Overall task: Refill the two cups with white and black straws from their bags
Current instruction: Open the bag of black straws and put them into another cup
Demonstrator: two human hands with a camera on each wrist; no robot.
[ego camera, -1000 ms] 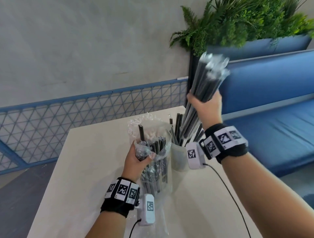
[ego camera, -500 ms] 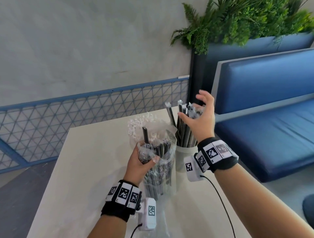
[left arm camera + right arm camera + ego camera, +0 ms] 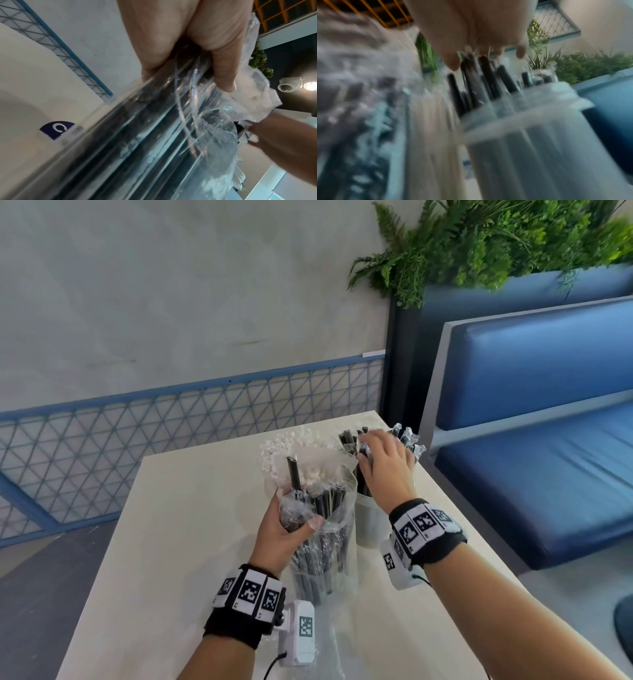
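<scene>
1. Black straws [image 3: 352,440] stood upright in the pale cup [image 3: 368,520] at the far right of the table [image 3: 171,542] — a second before, that same bunch had been up in the air in the right hand's grip, so the batch had just gone in.
2. Over them, the right hand [image 3: 385,470] had come down flat, fingers spread and fairly straight, resting on the straw tops and gripping none; the right wrist view was blurred but showed fingertips [image 3: 520,52] just over the dark ends.
3. Just left of the cup, the clear bag [image 3: 329,546] of remaining black straws stood upright — it had not shifted. The left hand [image 3: 286,534] was curled round its upper part as before, thumb [image 3: 223,75] pinching the crinkled plastic.
4. Behind the bag, a bundle of white straw tops [image 3: 291,445] showed; whether it sat in a cup or a bag could not be told.
5. Judging from this, the black cup looked close to filled, with levelling the tops as the step in hand, and the white refill yet to be confirmed.
6. Farther right was a blue bench [image 3: 534,440].
</scene>
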